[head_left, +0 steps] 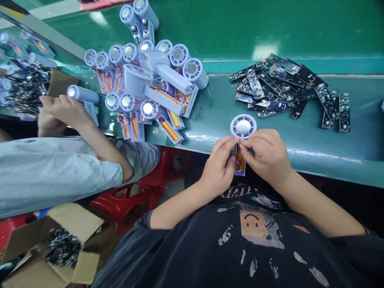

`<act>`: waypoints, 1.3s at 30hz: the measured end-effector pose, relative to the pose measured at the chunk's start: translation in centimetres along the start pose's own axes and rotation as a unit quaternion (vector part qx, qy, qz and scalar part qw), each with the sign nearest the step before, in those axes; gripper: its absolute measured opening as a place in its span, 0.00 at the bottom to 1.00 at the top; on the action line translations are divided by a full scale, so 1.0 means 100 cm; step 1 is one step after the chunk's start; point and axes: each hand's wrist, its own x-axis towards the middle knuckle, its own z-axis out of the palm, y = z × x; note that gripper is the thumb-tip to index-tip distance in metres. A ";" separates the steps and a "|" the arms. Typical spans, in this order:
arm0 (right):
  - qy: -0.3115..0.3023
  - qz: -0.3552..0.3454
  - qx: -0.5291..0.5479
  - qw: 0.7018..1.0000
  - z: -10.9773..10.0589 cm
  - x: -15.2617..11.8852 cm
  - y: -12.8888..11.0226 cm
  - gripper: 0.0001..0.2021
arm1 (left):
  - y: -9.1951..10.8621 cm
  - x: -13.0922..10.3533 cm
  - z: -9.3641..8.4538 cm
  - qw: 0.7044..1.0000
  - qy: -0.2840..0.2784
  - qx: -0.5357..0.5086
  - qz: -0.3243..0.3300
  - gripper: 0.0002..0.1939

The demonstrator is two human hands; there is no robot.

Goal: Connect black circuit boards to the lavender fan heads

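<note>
While fingertips pinch together, both hands [242, 162] grip the fan unit [243, 127].

The held fan [243, 126] lies between the left hand [220, 162] and the right hand [268, 154], at the near edge of the worktop [216, 120]. Beyond the right hand, partly to its right, the circuit boards [255, 85] lie heaped on the worktop, some over others; a few are at the heap's right side. The fan cluster [136, 82] stands and lies on the worktop, left of the left hand and farther forward. Farther left is a person [54, 172]. A stool [129, 204] is left of the left hand, below worktop level; farther left and nearer is an open carton [81, 224], with parts [63, 246] in it.
</note>
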 end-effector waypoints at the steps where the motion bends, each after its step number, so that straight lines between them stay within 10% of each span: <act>1: -0.007 0.002 0.005 1.000 0.000 0.000 0.001 0.09 | -0.001 0.000 0.001 1.000 -0.002 -0.019 -0.013 0.23; 10: -0.052 0.030 0.144 0.988 -0.019 -0.016 0.022 0.09 | -0.011 0.000 0.001 0.966 -0.016 -0.210 -0.148 0.22; 16: -0.064 0.048 0.204 0.976 -0.016 -0.016 0.018 0.03 | -0.002 0.005 -0.004 0.991 -0.031 -0.105 -0.078 0.04; 39: -0.011 -0.065 0.135 0.989 -0.007 -0.018 0.012 0.06 | 0.002 0.015 -0.014 0.998 -0.017 -0.013 -0.055 0.05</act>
